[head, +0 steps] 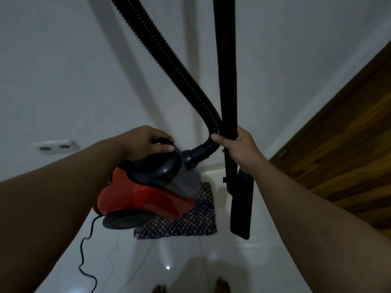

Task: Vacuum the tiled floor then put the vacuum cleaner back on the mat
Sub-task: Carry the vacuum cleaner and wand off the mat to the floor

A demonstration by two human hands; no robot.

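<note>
A: Two hands busy: our left hand [148, 142] is wrapped around the vacuum cleaner [148, 191] handle, carrying it above the mat [190, 220].

B: Our right hand [237, 146] is clenched on the tube [227, 81]; the cord [84, 250] trailing below could snag us.

Dim, bluish indoor light with muted colours and fine noise; both forearms read as dark, soft-edged masses at 7 and 4 o'clock. A small pinpoint glare lies on the glossy white tiled floor [167, 267] toward 6 o'clock, and broad soft shadows cross the plain white wall [63, 70] from 12 o'clock. Wide-angle distortion bows the brown wooden door [338, 144] at 3 o'clock.
</note>
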